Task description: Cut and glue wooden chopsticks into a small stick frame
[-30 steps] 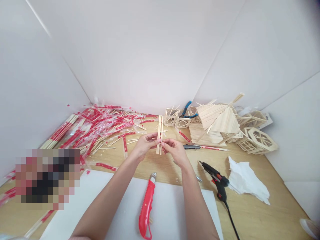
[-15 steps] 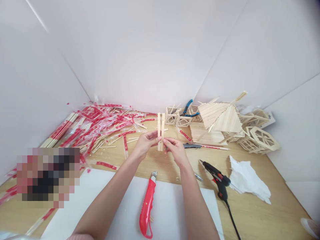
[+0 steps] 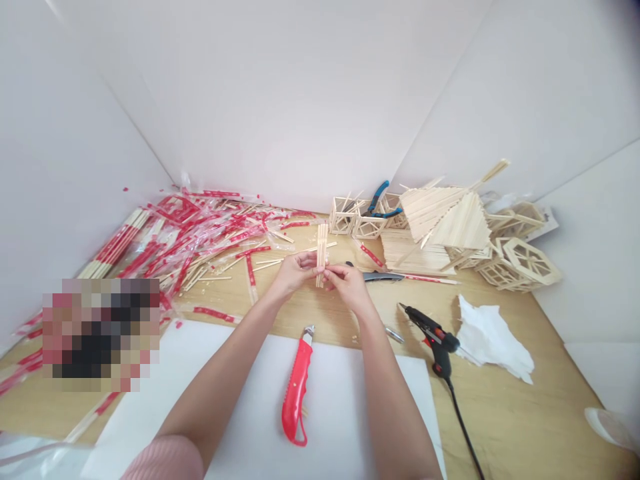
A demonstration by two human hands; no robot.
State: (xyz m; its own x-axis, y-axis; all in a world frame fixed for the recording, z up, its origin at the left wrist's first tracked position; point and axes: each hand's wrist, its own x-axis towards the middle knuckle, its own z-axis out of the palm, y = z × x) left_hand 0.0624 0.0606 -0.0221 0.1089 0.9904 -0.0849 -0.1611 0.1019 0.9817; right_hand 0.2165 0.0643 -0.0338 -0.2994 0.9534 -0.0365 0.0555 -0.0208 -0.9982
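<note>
Several short pale wooden sticks point(image 3: 323, 241) stand upright side by side, close together, between my two hands above the wooden table. My left hand point(image 3: 299, 272) pinches them from the left, its thumb across their lower part. From the right, my right hand point(image 3: 345, 280) has thumb and fingertips closed on the same sticks. Below my hands a red utility knife point(image 3: 297, 390) lies on a white sheet point(image 3: 330, 427). A grey-handled tool point(image 3: 383, 276) rests just beyond my right hand.
Red-and-clear wrappers and loose chopsticks point(image 3: 215, 227) are heaped at the left. Stick frames point(image 3: 370, 227) with blue-handled pliers point(image 3: 377, 200) and flat stick panels point(image 3: 455, 220) stand at the back right. A black glue gun point(image 3: 433, 337) with its cord lies beside torn white paper point(image 3: 495, 340).
The sticks, earlier in two groups with a gap between them, are now together in one bundle. Both hands have come closer to each other. The camera view has shifted slightly.
</note>
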